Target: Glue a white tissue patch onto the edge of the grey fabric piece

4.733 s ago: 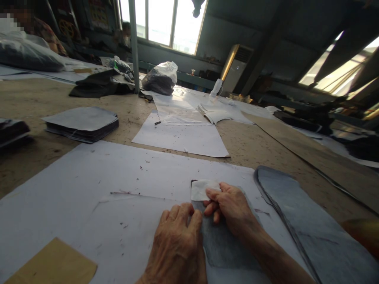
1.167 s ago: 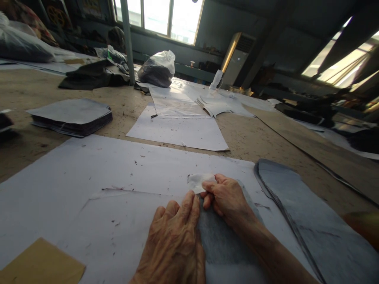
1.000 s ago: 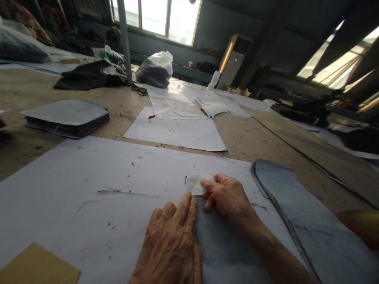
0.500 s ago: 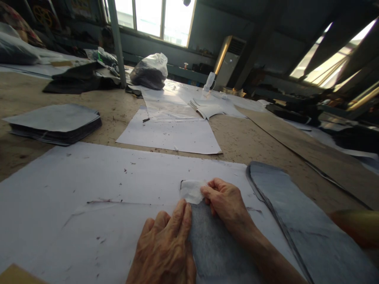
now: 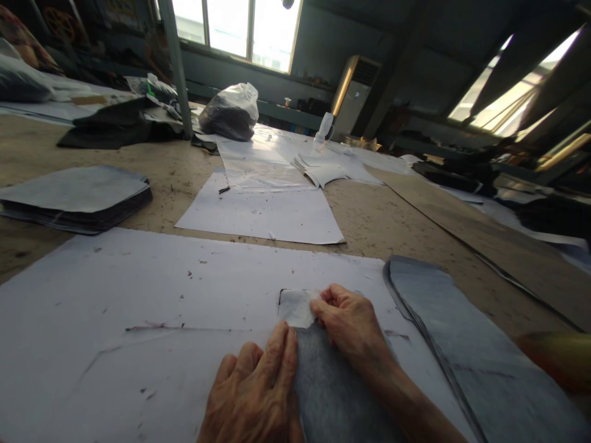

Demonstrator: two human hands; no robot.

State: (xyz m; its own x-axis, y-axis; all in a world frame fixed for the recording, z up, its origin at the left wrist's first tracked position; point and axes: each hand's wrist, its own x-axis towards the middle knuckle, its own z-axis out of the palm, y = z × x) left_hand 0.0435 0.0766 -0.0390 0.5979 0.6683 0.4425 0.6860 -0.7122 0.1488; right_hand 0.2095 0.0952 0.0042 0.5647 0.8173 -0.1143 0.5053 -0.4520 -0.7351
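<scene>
A dark grey sheet piece [image 5: 330,375] lies on the white paper in front of me, its near end cut off by the frame. At its far end is a small, thin whitish patch [image 5: 295,307] with a dark line at its far left corner. My right hand [image 5: 348,320] pinches the patch's right edge between thumb and fingers. My left hand [image 5: 258,387] lies flat, fingers stretched out, with its fingertips at the patch's near edge and the grey piece's left side. Whether the patch is separate or part of the grey piece, I cannot tell.
A stack of long grey pieces [image 5: 443,332] lies to the right on the white paper [image 5: 138,277]. Another stack of cut pieces [image 5: 78,191] sits at left. Farther back are a filled plastic bag [image 5: 231,114], white sheets [image 5: 258,212] and a metal post [image 5: 180,74].
The view has shifted slightly, so things sit a little lower and to the left. Both hands keep nearly the same hold, the right still pinching the whitish patch.
</scene>
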